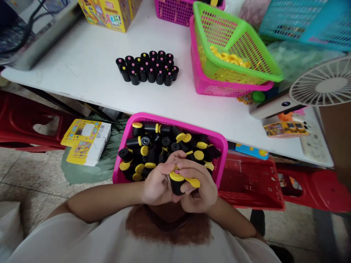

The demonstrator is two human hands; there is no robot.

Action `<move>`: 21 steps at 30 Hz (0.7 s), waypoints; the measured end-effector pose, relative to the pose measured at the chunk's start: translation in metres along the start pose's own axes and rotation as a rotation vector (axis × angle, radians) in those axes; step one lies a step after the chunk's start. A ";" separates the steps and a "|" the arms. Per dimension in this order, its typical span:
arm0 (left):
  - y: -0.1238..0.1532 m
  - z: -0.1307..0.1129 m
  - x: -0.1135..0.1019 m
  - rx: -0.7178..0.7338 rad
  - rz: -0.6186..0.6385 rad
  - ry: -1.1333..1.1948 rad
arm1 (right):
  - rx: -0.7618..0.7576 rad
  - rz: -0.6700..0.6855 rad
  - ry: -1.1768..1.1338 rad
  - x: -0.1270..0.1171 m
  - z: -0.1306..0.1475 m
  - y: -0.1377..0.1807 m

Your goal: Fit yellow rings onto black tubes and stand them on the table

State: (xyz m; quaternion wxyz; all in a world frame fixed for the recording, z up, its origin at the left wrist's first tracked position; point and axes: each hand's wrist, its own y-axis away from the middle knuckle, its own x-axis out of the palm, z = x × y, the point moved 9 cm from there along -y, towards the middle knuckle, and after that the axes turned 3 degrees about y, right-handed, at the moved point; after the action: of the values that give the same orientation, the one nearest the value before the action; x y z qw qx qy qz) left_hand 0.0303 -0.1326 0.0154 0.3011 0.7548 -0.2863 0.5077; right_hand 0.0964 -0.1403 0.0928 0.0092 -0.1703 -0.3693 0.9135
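Close to my chest, both hands are wrapped round a small black cylinder [177,187] with a yellow rim and a pink dot on top. My left hand [157,183] grips its left side, thumb near the rim. My right hand [201,184] curls over the top and right side, also gripping it. A yellow ring-like piece [193,182] sticks out between the right fingers; whether it joins the cylinder I cannot tell. Just beyond the hands, a pink basket [222,146] holds many black cylinders with yellow caps [199,155].
Several black cylinders [151,75] with pink or yellow dots stand grouped on the white table [90,65]. A green basket [263,73] with yellow rings [233,59] sits in another pink basket [203,86]. A fan [326,84] stands right; flat yellow cartons [85,142] lie left.
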 end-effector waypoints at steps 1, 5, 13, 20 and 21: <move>0.000 0.000 0.001 0.009 0.013 -0.007 | 0.026 0.005 -0.003 -0.002 -0.002 -0.001; 0.004 -0.014 0.013 0.138 0.134 -0.240 | 0.123 0.265 -0.233 0.000 -0.016 -0.010; 0.026 -0.032 0.053 0.517 0.498 -1.392 | 0.676 0.265 -0.813 0.009 -0.047 0.035; 0.025 -0.035 0.061 0.462 0.464 -1.609 | 0.746 0.426 -0.756 0.022 -0.032 0.050; 0.026 -0.038 0.063 0.520 0.451 -1.638 | 0.685 0.385 -0.693 0.015 -0.033 0.043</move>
State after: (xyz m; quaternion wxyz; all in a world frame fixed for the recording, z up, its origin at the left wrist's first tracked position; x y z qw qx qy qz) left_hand 0.0088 -0.1292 0.0902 -0.2866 0.8511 -0.4294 -0.0956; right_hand 0.0975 -0.1473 0.0366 -0.2265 0.0900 0.0074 0.9698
